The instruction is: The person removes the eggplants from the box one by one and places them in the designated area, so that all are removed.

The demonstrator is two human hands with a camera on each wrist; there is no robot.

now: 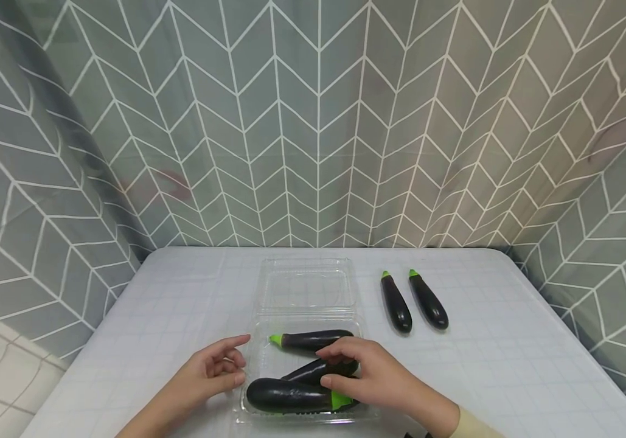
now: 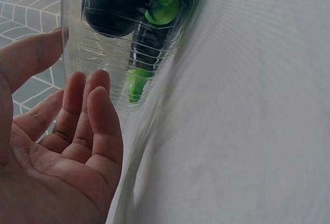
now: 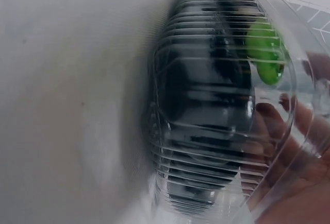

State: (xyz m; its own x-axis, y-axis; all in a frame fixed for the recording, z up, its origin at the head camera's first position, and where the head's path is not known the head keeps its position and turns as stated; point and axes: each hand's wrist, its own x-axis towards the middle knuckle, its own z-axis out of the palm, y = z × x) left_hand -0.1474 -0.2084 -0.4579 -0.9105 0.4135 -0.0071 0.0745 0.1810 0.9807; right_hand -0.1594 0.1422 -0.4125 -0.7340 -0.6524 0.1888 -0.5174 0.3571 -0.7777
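A clear plastic clamshell box [image 1: 243, 420] stands with its lid folded back, several dark eggplants lying in it. One eggplant [image 1: 315, 340] lies at the back of the tray, its green stem to the left. Another eggplant [image 1: 304, 372] slants across the middle, partly hidden. The front eggplant [image 1: 288, 395] has its stem end to the right. My right hand [image 1: 370, 374] hovers over the right side of the box by the middle and front eggplants, thumb and forefinger apart. My left hand [image 1: 208, 371] is at the box's left edge, fingers loosely bent, holding nothing.
Two more eggplants, a left one [image 1: 396, 304] and a right one [image 1: 429, 301], lie on the white-covered table [image 1: 488, 365] right of the box. The raised lid [image 1: 307, 286] lies behind the tray. A patterned curtain [image 1: 318, 121] hangs behind the table.
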